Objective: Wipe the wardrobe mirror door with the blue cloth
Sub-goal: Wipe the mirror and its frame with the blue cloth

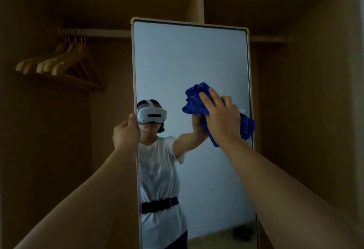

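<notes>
Left hand (126,132) grips the mirror door (189,61) edge at 9 o'clock | right hand (220,116), fingers spread flat, presses the blue cloth (194,101) on glass at 3 o'clock | tip: keep pressure even, overlap strokes, brace door steady.

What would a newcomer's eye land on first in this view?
The bright blue cloth stands out first, bunched under the right hand, which presses it against the mirror door near its right edge, about mid-height. Next comes the left hand gripping the mirror's left edge. Off to the left, wooden hangers hang from a rail inside the dim wardrobe.
</notes>
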`<state>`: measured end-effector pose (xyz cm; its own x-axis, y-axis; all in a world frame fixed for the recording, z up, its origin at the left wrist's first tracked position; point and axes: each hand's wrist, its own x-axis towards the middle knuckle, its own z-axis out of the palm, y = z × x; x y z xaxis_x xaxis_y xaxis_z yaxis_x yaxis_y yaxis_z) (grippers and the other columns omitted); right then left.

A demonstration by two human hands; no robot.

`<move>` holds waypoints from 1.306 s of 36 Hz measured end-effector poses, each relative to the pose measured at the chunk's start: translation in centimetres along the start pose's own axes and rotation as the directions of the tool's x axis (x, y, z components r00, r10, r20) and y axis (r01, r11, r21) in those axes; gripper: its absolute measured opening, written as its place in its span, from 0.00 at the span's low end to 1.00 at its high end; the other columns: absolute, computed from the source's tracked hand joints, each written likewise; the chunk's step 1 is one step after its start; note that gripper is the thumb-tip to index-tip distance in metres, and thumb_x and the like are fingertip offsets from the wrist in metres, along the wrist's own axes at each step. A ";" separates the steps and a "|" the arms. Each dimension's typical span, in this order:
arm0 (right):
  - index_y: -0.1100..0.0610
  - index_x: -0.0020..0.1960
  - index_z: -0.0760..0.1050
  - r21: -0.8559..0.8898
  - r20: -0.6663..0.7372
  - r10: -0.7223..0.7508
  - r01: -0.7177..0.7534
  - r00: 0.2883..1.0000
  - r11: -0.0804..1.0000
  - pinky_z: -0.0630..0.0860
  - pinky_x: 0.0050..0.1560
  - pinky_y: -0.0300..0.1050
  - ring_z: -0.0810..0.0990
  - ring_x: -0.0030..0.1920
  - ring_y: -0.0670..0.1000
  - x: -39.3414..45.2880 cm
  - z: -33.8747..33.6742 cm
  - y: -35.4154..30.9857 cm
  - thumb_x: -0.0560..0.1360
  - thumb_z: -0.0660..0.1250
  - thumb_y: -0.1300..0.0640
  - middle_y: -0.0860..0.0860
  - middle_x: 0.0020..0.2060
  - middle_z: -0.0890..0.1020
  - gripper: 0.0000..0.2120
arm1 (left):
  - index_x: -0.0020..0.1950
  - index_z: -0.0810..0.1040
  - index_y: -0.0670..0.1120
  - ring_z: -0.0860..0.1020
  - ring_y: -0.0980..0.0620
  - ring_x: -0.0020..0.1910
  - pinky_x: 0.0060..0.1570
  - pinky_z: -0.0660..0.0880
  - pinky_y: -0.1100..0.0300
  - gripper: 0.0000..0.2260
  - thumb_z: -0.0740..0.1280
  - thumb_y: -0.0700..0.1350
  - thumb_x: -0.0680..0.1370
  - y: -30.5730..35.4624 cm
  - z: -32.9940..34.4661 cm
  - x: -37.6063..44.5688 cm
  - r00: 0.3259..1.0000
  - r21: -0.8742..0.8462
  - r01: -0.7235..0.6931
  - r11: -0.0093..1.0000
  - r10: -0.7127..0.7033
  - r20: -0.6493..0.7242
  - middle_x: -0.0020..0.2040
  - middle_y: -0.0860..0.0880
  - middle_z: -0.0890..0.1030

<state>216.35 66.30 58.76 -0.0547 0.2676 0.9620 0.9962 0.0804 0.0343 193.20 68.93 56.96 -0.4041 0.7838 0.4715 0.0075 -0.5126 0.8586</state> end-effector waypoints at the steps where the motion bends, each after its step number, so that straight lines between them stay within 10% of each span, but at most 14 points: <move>1: 0.54 0.70 0.69 0.016 -0.008 0.012 -0.012 1.000 1.000 0.74 0.52 0.57 0.73 0.58 0.62 -0.5 0.1 -0.1 0.77 0.63 0.60 0.58 0.69 0.70 0.21 | 0.35 0.73 0.45 0.73 0.45 0.36 0.41 0.71 0.51 0.19 0.59 0.55 0.79 0.0 0.0 -0.1 1.000 0.004 -0.004 1.000 0.004 -0.004 0.34 0.43 0.74; 9: 0.57 0.70 0.68 0.041 0.051 0.084 -0.087 0.995 0.995 0.76 0.48 0.58 0.74 0.57 0.62 -8.2 2.0 -0.2 0.67 0.71 0.59 0.59 0.69 0.70 0.32 | 0.36 0.74 0.45 0.72 0.47 0.31 0.34 0.70 0.53 0.17 0.59 0.53 0.80 -0.2 0.2 -0.3 1.000 -0.005 -0.017 1.000 0.017 -0.003 0.32 0.44 0.74; 23: 0.51 0.76 0.55 -0.028 0.022 0.299 -0.298 0.954 0.954 0.68 0.64 0.53 0.65 0.66 0.58 2.0 -1.2 4.1 0.80 0.57 0.58 0.55 0.76 0.55 0.26 | 0.34 0.73 0.45 0.72 0.48 0.30 0.33 0.70 0.55 0.19 0.59 0.53 0.80 -0.6 0.7 0.0 0.998 -0.028 -0.017 0.999 0.016 -0.054 0.30 0.44 0.75; 41: 0.52 0.75 0.56 -0.025 0.064 0.470 -0.470 0.880 0.883 0.71 0.58 0.51 0.68 0.62 0.56 -3.5 -0.1 6.1 0.77 0.62 0.56 0.54 0.71 0.65 0.29 | 0.36 0.73 0.48 0.72 0.52 0.28 0.28 0.69 0.60 0.17 0.58 0.54 0.81 -0.3 0.5 -0.4 0.998 -0.031 0.041 0.999 -0.042 -0.037 0.31 0.48 0.74; 45: 0.51 0.75 0.55 -0.028 0.076 0.476 -0.475 0.876 0.880 0.71 0.59 0.52 0.68 0.62 0.56 -1.7 -0.8 6.3 0.77 0.61 0.56 0.53 0.71 0.65 0.28 | 0.26 0.74 0.47 0.74 0.52 0.23 0.19 0.67 0.68 0.24 0.56 0.48 0.81 4.7 2.1 -6.5 0.982 -0.272 0.092 0.958 -0.042 0.186 0.17 0.50 0.71; 47: 0.51 0.75 0.55 -0.038 0.077 0.465 -0.464 0.882 0.885 0.71 0.58 0.52 0.68 0.62 0.57 -0.7 -1.1 6.5 0.78 0.61 0.56 0.53 0.70 0.66 0.28 | 0.18 0.72 0.44 0.70 0.59 0.14 0.19 0.67 0.71 0.26 0.60 0.32 0.77 7.4 7.7 -11.4 0.826 -0.452 0.214 0.866 0.086 0.556 0.12 0.50 0.67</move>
<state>222.95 65.54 58.62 0.4099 0.3471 0.8435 0.9098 -0.0897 -0.4052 204.91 58.92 59.52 0.1756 0.7985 0.5758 -0.4935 -0.4347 0.7533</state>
